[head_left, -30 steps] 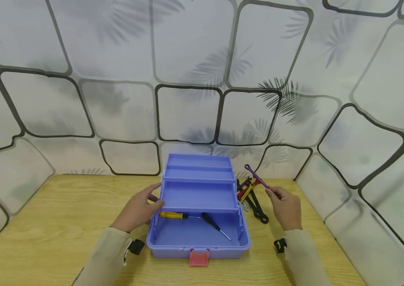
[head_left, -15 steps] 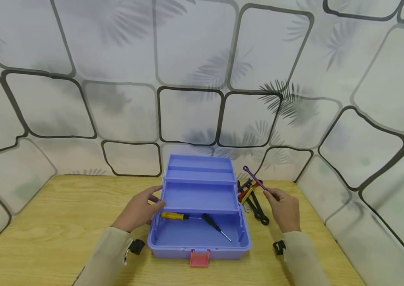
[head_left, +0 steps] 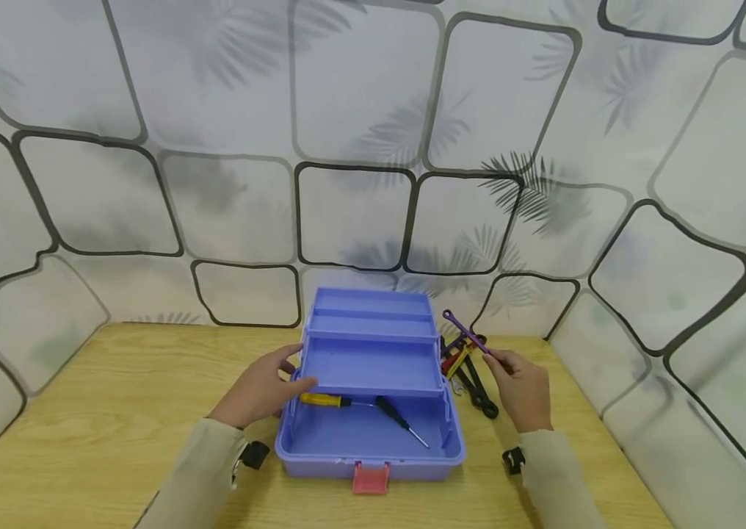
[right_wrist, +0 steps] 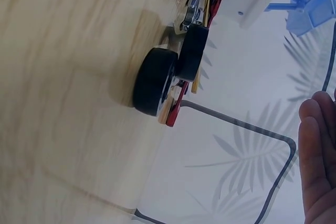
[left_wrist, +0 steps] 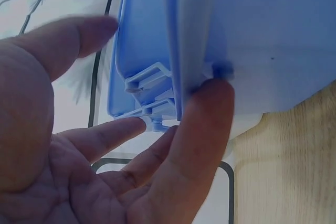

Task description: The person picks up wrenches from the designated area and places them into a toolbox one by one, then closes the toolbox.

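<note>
A lavender toolbox [head_left: 373, 468] stands with its lid and trays raised in steps. My left hand [head_left: 259, 387] is at its left side, fingers spread. In the left wrist view a finger touches the edge of the blue-looking box [left_wrist: 142, 30], while the thumb stands apart from it. To the right of the box, my right hand [head_left: 522, 389] pinches a purple wrench [head_left: 465, 332] by its lower end, ring end pointing up and left. Inside the bottom lie a yellow-handled screwdriver [head_left: 323, 400] and a black-handled screwdriver [head_left: 402, 421]. The right wrist view shows only fingers [right_wrist: 317, 156].
Right of the box lies a pile of tools: a black wrench-like tool [head_left: 482, 397], a yellow-handled tool [head_left: 457, 362] and red handles. A pink latch [head_left: 370, 479] hangs at the box front. Patterned cloth walls [head_left: 360, 213] bound the wooden table [head_left: 148, 411].
My left thumb has lifted slightly and shifted right over the tray's edge. The right hand and purple wrench have moved slightly left and down. The screwdrivers lie as before.
</note>
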Available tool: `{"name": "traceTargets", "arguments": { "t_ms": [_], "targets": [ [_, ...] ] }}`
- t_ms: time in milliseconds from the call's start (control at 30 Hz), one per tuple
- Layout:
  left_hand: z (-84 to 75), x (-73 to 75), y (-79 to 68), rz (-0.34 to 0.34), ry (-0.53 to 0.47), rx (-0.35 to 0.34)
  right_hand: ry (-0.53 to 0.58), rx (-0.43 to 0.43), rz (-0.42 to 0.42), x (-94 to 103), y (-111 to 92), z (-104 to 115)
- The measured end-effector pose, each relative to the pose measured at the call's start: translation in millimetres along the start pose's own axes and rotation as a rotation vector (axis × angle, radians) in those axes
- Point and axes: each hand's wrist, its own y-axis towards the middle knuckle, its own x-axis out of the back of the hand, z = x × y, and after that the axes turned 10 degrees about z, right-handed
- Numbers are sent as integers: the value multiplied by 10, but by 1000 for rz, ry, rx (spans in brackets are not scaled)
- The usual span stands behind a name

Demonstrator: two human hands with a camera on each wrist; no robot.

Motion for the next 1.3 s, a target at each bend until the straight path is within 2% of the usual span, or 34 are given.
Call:
{"name": "traceTargets", "arguments": {
  "t_ms": [233,533,933,1300],
  "targets": [
    [-15,-11,-10,24,-16,18,0,31,-29,-14,-20,38],
    [27,-27,-10,21,-25,17,9,155,-43,-47,-18,109],
    [47,-14,3,27,-22,11,11,339,7,-54,-19,185],
    [74,-1,6,32,-55,12,-1,358,12,-51,-28,240]
  ]
}}
